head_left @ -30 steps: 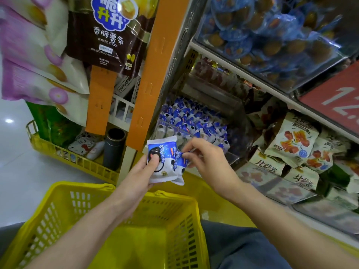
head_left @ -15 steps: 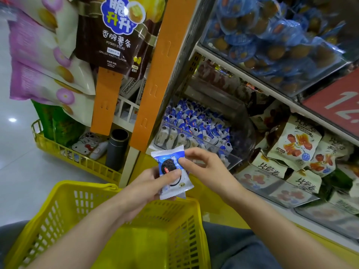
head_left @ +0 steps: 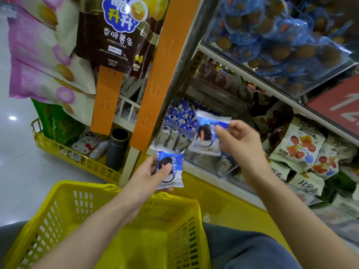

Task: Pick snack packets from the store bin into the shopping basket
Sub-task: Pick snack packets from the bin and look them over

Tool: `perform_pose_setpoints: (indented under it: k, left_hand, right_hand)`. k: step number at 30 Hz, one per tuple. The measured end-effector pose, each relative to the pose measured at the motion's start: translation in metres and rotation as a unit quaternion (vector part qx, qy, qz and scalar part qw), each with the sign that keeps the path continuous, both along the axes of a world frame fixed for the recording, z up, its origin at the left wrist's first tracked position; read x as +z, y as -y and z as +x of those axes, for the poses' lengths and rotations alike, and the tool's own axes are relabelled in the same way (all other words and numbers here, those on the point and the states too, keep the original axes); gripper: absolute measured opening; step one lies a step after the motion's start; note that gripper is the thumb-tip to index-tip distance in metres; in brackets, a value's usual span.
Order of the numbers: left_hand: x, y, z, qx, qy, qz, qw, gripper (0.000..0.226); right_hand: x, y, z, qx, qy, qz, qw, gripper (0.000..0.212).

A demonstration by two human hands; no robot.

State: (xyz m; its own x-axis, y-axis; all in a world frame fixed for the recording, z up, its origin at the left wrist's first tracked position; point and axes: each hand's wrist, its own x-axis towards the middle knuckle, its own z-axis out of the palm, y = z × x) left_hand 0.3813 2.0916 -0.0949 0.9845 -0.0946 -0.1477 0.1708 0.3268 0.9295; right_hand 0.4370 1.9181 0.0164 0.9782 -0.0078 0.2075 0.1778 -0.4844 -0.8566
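Observation:
My left hand [head_left: 153, 174] grips a blue-and-white cookie packet [head_left: 172, 171] just above the far rim of the yellow shopping basket [head_left: 64, 214]. My right hand [head_left: 239, 144] pinches a second, blurred blue-and-white packet [head_left: 207, 133] by its right edge, held up in front of the clear store bin [head_left: 206, 167]. The bin holds several more of the same packets [head_left: 180, 117]. The inside of the basket that I can see holds nothing.
An orange shelf post [head_left: 155, 78] stands left of the bin. Hanging chip bags [head_left: 114, 33] fill the upper left. White-and-orange snack bags [head_left: 299, 144] lie in bins to the right, blue-wrapped snacks [head_left: 275, 35] on the shelf above. A low yellow wire rack [head_left: 77, 158] sits on the floor.
The two packets were held together at the left hand. My right hand has pulled one away, up and to the right, while my left hand keeps the other and sinks a little toward the basket.

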Motion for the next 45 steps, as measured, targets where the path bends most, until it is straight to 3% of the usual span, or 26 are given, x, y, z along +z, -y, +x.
perform_pose_setpoints:
  k: [2,4,9,15,22,24,29,37,40,42,45]
  left_hand:
    - [0.000,0.000,0.001,0.008,-0.004,0.012,1.000,0.022]
    - [0.000,0.000,0.001,0.010,-0.006,0.018,1.000,0.021]
    - [0.001,0.001,0.000,0.010,-0.010,0.019,1.000,0.018]
    - [0.000,0.000,0.003,0.009,-0.019,0.034,0.999,0.019]
    - [0.000,0.001,0.005,0.001,-0.026,0.028,0.999,0.016]
    - [0.000,0.000,0.006,0.001,-0.026,0.029,0.999,0.016]
    - [0.001,0.000,0.006,-0.001,-0.026,0.030,0.999,0.015]
    - [0.003,-0.001,0.008,-0.009,-0.033,0.042,0.999,0.020]
    - [0.003,-0.001,0.008,-0.013,-0.028,0.043,0.999,0.020]
    - [0.003,-0.001,0.007,-0.009,-0.026,0.043,0.999,0.015]
    - [0.001,0.000,0.005,0.001,-0.031,0.048,0.998,0.009]
  right_hand:
    - [0.003,0.013,0.023,-0.058,0.069,-0.052,0.995,0.018]
    - [-0.002,0.023,0.045,-0.092,0.081,-0.105,0.987,0.018]
    - [-0.023,0.033,0.082,-0.140,-0.017,-0.256,0.956,0.021]
    - [-0.030,0.036,0.091,-0.079,-0.091,-0.400,0.908,0.020]
    - [-0.022,0.038,0.107,0.024,-0.173,-0.478,0.861,0.021]
    - [-0.024,0.040,0.111,0.031,-0.183,-0.480,0.857,0.019]
    - [-0.040,0.031,0.120,-0.011,-0.125,-0.376,0.918,0.027]
    - [-0.048,0.025,0.125,0.024,-0.177,-0.407,0.896,0.027]
    - [-0.038,0.024,0.120,0.020,-0.193,-0.385,0.902,0.032]
    - [-0.033,0.021,0.110,-0.018,-0.153,-0.346,0.925,0.033]
    - [-0.031,0.008,0.074,-0.032,0.055,-0.292,0.954,0.020]
